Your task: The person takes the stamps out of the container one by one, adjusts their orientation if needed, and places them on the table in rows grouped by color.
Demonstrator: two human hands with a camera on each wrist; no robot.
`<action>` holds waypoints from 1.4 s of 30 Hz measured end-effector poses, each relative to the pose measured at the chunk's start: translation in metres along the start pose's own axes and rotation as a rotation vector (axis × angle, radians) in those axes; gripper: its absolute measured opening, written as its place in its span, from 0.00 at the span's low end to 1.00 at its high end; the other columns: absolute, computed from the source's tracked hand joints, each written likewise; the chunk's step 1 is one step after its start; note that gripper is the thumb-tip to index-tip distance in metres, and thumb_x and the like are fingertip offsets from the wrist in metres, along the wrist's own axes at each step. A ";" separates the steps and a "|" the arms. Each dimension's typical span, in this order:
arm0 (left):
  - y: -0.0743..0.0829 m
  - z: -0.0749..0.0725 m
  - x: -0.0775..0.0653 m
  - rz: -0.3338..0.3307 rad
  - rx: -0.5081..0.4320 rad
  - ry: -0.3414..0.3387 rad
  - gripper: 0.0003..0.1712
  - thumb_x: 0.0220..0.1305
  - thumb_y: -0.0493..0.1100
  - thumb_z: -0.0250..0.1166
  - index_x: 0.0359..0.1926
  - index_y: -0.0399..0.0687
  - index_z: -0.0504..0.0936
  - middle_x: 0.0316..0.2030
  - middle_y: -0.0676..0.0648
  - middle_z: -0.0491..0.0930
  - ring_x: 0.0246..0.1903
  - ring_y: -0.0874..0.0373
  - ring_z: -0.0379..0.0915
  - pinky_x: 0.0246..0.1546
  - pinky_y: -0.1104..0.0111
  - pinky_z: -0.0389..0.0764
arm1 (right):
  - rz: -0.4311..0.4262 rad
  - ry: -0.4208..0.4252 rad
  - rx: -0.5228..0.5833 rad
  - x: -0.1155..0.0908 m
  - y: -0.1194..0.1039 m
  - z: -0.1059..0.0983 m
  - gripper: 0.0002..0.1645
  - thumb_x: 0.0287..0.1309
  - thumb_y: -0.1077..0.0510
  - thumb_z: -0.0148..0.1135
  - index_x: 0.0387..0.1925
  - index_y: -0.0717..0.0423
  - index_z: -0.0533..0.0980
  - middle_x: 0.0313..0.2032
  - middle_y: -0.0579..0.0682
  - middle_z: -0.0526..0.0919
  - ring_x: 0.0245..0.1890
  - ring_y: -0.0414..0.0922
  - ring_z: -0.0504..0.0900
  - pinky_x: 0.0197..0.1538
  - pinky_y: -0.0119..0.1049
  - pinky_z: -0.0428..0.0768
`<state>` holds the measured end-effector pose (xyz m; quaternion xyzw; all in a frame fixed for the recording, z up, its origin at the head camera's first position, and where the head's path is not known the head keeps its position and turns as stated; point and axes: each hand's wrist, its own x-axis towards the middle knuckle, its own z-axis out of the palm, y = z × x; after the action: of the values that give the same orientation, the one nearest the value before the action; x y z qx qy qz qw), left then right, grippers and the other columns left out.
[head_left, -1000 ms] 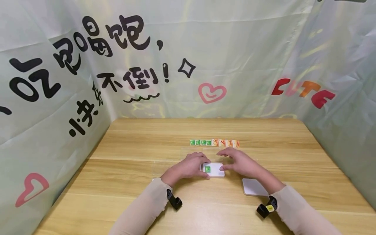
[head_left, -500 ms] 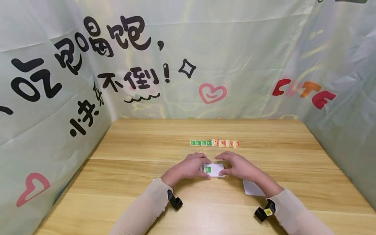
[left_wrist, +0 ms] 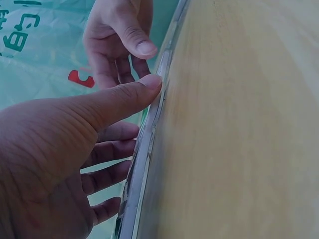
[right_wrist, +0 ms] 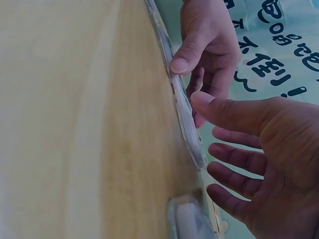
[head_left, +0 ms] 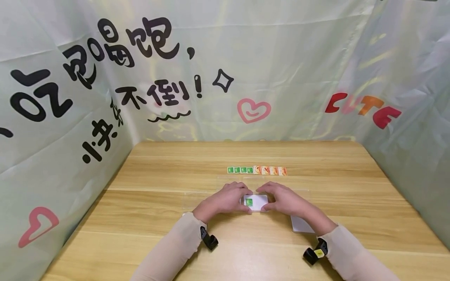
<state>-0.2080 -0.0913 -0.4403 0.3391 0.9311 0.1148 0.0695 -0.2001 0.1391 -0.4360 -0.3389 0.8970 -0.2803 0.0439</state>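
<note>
In the head view a flat white card (head_left: 260,202) with a small green picture (head_left: 249,202) lies mid-table. My left hand (head_left: 230,198) holds its left part, thumb at the near edge and fingers at the far edge. At the right end is my right hand (head_left: 286,198), its thumb by the near corner and its fingers apart near the far corner. The left wrist view shows my left thumb (left_wrist: 132,97) on a pale edge, fingers behind it. In the right wrist view my right fingers (right_wrist: 237,159) are spread and loosely bent; contact with the card is unclear.
Beyond the hands runs a row of small green cards (head_left: 240,170) and orange-red cards (head_left: 270,170). Another white rectangular piece (head_left: 302,224) lies partly under the right forearm. Faint transparent outlines show near the hands. Printed cloth (head_left: 299,70) encloses the wooden table (head_left: 246,249).
My right hand has come slightly left, its fingers drawing nearer to the card's far right corner. The left hand and the card look unchanged.
</note>
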 end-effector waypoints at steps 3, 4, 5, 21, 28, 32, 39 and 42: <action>0.000 0.000 0.001 -0.001 0.004 -0.001 0.37 0.56 0.64 0.70 0.62 0.50 0.77 0.56 0.52 0.75 0.52 0.58 0.69 0.52 0.62 0.69 | -0.016 -0.001 -0.005 0.000 0.001 0.001 0.31 0.49 0.53 0.76 0.55 0.57 0.78 0.53 0.51 0.79 0.49 0.48 0.77 0.47 0.43 0.76; 0.000 0.000 0.001 -0.002 0.004 -0.002 0.38 0.55 0.64 0.70 0.62 0.50 0.77 0.56 0.52 0.75 0.52 0.58 0.69 0.52 0.62 0.69 | -0.019 -0.001 -0.013 0.001 0.001 0.002 0.31 0.49 0.53 0.76 0.55 0.57 0.78 0.53 0.51 0.79 0.49 0.48 0.77 0.47 0.43 0.76; 0.000 0.000 0.001 -0.003 0.003 -0.003 0.38 0.55 0.64 0.70 0.62 0.50 0.77 0.56 0.52 0.75 0.52 0.58 0.69 0.52 0.62 0.69 | -0.022 0.000 -0.018 0.001 0.002 0.002 0.30 0.49 0.52 0.76 0.54 0.56 0.79 0.53 0.51 0.79 0.49 0.48 0.77 0.47 0.43 0.76; 0.000 -0.010 0.000 0.042 -0.016 0.050 0.28 0.61 0.59 0.67 0.57 0.49 0.80 0.52 0.53 0.77 0.49 0.62 0.71 0.51 0.64 0.72 | -0.025 0.011 -0.076 0.002 0.001 0.001 0.30 0.47 0.51 0.77 0.52 0.57 0.80 0.51 0.53 0.79 0.50 0.51 0.77 0.48 0.46 0.77; 0.001 -0.010 0.000 0.038 -0.013 0.054 0.20 0.62 0.55 0.68 0.52 0.51 0.82 0.47 0.54 0.79 0.45 0.63 0.71 0.49 0.65 0.71 | -0.004 0.004 -0.077 0.003 0.003 0.002 0.29 0.47 0.51 0.77 0.51 0.57 0.80 0.51 0.51 0.79 0.50 0.51 0.77 0.49 0.47 0.76; 0.002 -0.008 0.000 0.037 -0.018 0.048 0.19 0.63 0.54 0.68 0.52 0.51 0.83 0.48 0.54 0.79 0.47 0.61 0.71 0.50 0.64 0.71 | 0.002 0.002 -0.070 0.003 0.002 0.002 0.29 0.48 0.51 0.77 0.51 0.57 0.80 0.51 0.52 0.79 0.50 0.51 0.77 0.49 0.47 0.76; 0.005 -0.007 -0.002 0.032 -0.007 0.035 0.20 0.63 0.52 0.68 0.52 0.50 0.83 0.50 0.52 0.79 0.49 0.59 0.71 0.51 0.62 0.71 | 0.006 -0.001 -0.060 0.001 0.002 0.005 0.29 0.48 0.51 0.77 0.52 0.57 0.80 0.51 0.52 0.79 0.50 0.51 0.77 0.48 0.46 0.76; 0.007 -0.007 -0.002 0.029 0.000 0.031 0.20 0.63 0.52 0.68 0.53 0.50 0.83 0.51 0.52 0.79 0.49 0.58 0.72 0.51 0.61 0.71 | 0.004 -0.007 -0.068 0.000 0.002 0.006 0.29 0.48 0.51 0.77 0.52 0.57 0.80 0.51 0.52 0.79 0.50 0.50 0.77 0.48 0.46 0.76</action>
<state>-0.2033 -0.0887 -0.4320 0.3507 0.9271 0.1212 0.0535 -0.1998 0.1376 -0.4422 -0.3395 0.9066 -0.2481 0.0360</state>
